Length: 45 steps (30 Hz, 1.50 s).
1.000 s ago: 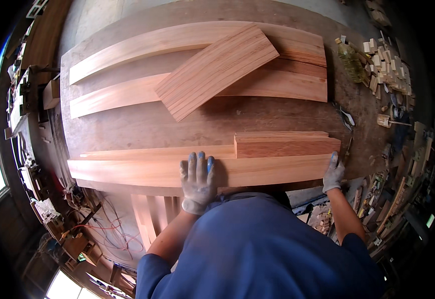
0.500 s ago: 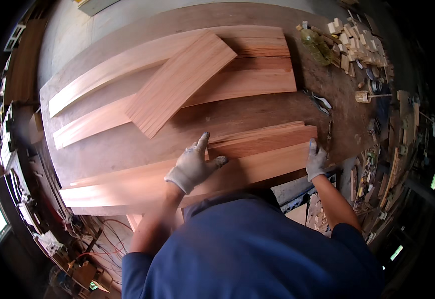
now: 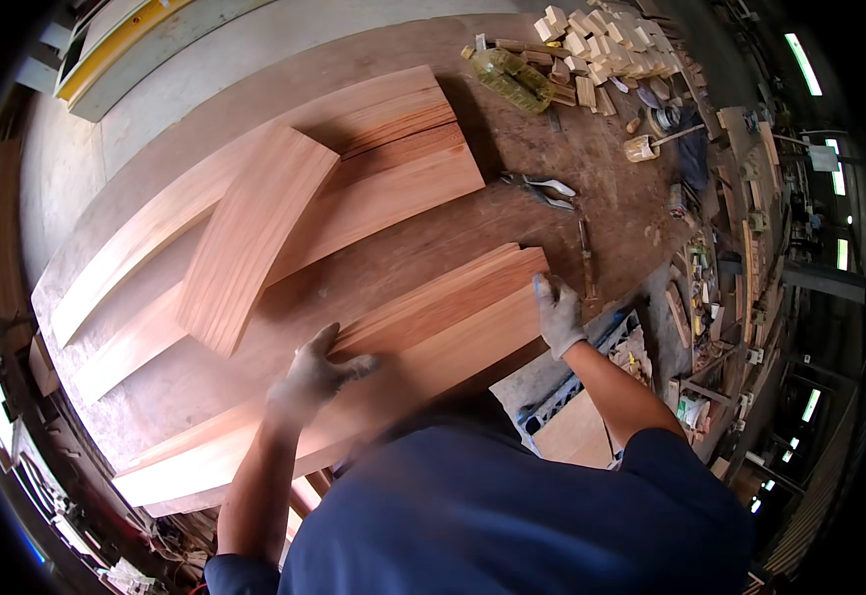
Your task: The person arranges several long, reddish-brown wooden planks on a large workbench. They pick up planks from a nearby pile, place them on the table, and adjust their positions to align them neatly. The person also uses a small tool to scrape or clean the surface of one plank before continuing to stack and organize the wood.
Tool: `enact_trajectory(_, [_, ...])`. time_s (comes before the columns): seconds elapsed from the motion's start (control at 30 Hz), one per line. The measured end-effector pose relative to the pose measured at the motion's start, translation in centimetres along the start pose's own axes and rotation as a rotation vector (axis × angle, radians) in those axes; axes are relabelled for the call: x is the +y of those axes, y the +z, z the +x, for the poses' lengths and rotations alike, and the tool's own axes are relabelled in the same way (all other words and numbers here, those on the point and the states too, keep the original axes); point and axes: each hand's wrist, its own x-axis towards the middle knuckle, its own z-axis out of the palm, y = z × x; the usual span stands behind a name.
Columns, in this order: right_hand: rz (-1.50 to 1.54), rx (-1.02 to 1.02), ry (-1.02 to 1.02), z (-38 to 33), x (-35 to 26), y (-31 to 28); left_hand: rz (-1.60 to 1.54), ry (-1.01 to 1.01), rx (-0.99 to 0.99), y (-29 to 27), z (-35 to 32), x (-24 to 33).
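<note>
A short reddish board (image 3: 443,302) lies on top of a long pale plank (image 3: 254,441) at the near edge of the workbench. My gloved left hand (image 3: 316,375) rests on the left end of the short board, fingers curled and blurred. At the board's right end my gloved right hand (image 3: 558,315) grips the edge. Farther back, another short board (image 3: 254,233) lies slanted across two long planks (image 3: 393,169).
The brown workbench (image 3: 591,188) carries pliers (image 3: 542,188), a clear plastic bottle (image 3: 512,77), a pile of small wood blocks (image 3: 601,40) and a brush at the far right. Cluttered shelves line the right side. A blue crate (image 3: 577,382) sits below the bench edge.
The view has swung so the bench now looks tilted. My left hand slid from the plank's middle to the short board's left end; my right hand stays on its right end.
</note>
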Motion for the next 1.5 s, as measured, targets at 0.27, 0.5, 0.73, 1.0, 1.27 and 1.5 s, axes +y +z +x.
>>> enact_trajectory(0.27, [-0.178,0.035,0.223,-0.4,-3.6,0.0,-0.112,0.015,0.014,0.0,0.0,-1.1])
enact_trajectory(0.5, [-0.388,-0.070,0.260,-0.5,-5.7,-1.8,-0.101,0.048,0.008,-0.1,0.0,-1.0])
enact_trajectory(0.73, [-0.217,0.001,0.212,-1.4,-1.3,-0.8,0.015,0.012,0.004,-0.4,-0.1,0.4])
enact_trajectory(1.0, [-0.241,-0.059,0.338,-1.1,-2.5,-1.2,-0.071,0.025,0.005,0.0,0.2,-0.5])
enact_trajectory(1.27, [-0.194,-0.021,0.319,-0.7,-2.8,-0.6,-0.040,0.027,0.041,0.3,0.1,-0.7])
enact_trajectory(1.5, [-0.139,-0.058,0.233,-0.4,-1.8,-1.2,-0.006,-0.002,0.037,0.4,-0.2,0.8])
